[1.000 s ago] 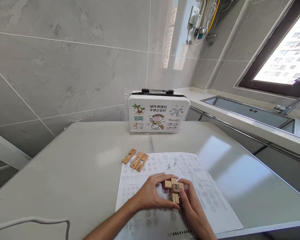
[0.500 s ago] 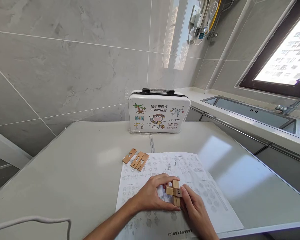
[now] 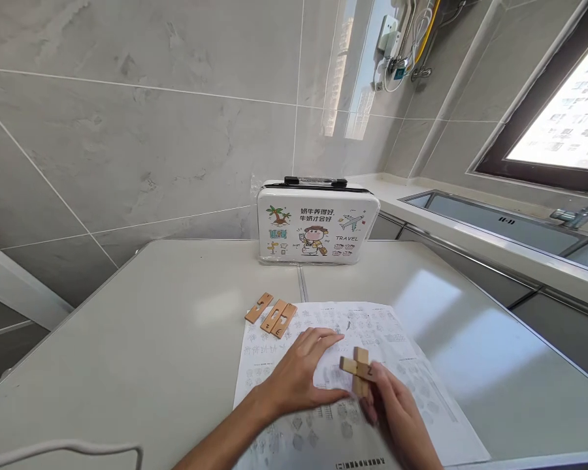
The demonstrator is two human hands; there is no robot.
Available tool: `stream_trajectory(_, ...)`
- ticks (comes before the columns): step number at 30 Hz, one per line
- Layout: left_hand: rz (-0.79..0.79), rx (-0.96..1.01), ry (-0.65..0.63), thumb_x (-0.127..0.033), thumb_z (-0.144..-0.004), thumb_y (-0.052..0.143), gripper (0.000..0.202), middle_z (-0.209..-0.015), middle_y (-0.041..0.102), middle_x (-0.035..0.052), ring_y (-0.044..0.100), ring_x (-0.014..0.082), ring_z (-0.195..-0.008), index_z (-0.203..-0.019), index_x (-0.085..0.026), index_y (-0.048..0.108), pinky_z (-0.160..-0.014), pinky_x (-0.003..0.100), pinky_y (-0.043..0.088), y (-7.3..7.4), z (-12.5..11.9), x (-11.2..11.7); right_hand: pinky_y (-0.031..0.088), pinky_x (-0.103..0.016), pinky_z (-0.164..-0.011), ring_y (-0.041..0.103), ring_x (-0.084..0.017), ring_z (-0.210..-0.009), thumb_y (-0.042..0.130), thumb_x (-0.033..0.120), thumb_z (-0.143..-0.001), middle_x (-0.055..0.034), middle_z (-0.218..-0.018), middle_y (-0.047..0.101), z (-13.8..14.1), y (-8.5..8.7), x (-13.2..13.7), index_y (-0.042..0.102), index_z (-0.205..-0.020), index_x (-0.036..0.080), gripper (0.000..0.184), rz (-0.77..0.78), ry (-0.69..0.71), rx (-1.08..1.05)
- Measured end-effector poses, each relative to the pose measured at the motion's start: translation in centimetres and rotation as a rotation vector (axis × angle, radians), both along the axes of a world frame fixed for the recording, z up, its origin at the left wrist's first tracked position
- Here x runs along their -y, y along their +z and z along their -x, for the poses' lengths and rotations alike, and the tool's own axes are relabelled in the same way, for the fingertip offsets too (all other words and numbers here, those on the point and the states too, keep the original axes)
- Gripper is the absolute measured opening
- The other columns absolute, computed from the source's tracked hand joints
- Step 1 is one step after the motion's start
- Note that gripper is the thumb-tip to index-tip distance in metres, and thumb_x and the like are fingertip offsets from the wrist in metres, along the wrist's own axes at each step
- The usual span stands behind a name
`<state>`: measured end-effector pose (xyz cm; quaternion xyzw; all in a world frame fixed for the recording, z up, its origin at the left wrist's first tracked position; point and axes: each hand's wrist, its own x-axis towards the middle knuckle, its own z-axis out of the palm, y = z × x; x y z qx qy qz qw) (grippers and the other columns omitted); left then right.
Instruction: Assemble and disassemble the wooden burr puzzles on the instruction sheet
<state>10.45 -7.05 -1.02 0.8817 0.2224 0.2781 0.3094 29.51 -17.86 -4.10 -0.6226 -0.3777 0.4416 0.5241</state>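
A small wooden cross-shaped puzzle (image 3: 357, 369), built of interlocked notched bars, is pinched in my right hand (image 3: 396, 418) just above a printed instruction sheet (image 3: 411, 385). My left hand (image 3: 301, 375) lies beside it on the sheet with its fingers stretched out, apart from the puzzle and holding nothing. Three loose notched wooden pieces (image 3: 270, 314) lie side by side at the sheet's far left corner, beyond my left hand.
A white cartoon-printed case (image 3: 317, 224) with a black handle stands against the tiled wall at the back of the white table (image 3: 151, 339). A sink and counter (image 3: 500, 225) run along the right. A white cable (image 3: 63, 449) lies at the near left.
My left hand has let go of the wooden puzzle and opened flat on the sheet. My right hand alone now holds the puzzle, shifted slightly to the right.
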Motion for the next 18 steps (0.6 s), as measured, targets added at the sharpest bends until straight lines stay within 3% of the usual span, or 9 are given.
stream_trajectory(3, -0.220, -0.090, 0.124, -0.027, -0.090, 0.076, 0.067, -0.146, 0.057, 0.0130, 0.054, 0.0335, -0.134, -0.150, -0.028, 0.046, -0.113, 0.056, 0.048, -0.7, 0.3, -0.5, 0.039, -0.028, -0.052, 0.046, -0.015, -0.050, 0.048, 0.081, -0.094, 0.0013, -0.055, 0.050, -2.1, 0.7, -0.6, 0.052, -0.062, 0.022, 0.067, 0.077, -0.046, -0.055)
stream_trajectory(5, -0.282, -0.100, 0.242, -0.023, -0.093, 0.070, 0.057, -0.147, 0.055, 0.0144, 0.051, 0.0347, -0.138, -0.146, -0.026, 0.048, -0.114, 0.057, 0.047, -1.4, 0.5, -0.8, 0.042, -0.028, -0.055, 0.048, -0.016, -0.054, 0.051, 0.079, -0.094, 0.0002, -0.056, 0.052, -4.0, 1.3, -1.2, 0.056, -0.062, 0.021, 0.066, 0.058, -0.083, 0.001)
stream_trajectory(10, -0.290, -0.134, 0.490, -0.030, -0.095, 0.067, 0.051, -0.153, 0.047, 0.0175, 0.040, 0.0401, -0.149, -0.142, -0.023, 0.048, -0.116, 0.063, 0.045, -3.0, 0.9, -1.9, 0.043, -0.029, -0.056, 0.050, -0.018, -0.055, 0.049, 0.079, -0.095, 0.0000, -0.057, 0.056, -8.6, 2.2, -3.1, 0.061, -0.069, 0.022, 0.064, 0.061, -0.115, 0.277)
stream_trajectory(18, -0.273, -0.239, 0.597, -0.040, -0.096, 0.065, 0.056, -0.161, 0.043, 0.0151, 0.030, 0.0429, -0.155, -0.145, -0.024, 0.045, -0.122, 0.071, 0.031, -4.3, 0.9, -2.4, 0.046, -0.033, -0.060, 0.065, -0.025, -0.063, 0.040, 0.080, -0.094, -0.0058, -0.069, 0.073, -11.6, 1.8, -5.6, 0.065, -0.072, 0.025, 0.064, 0.198, -0.118, 0.723)
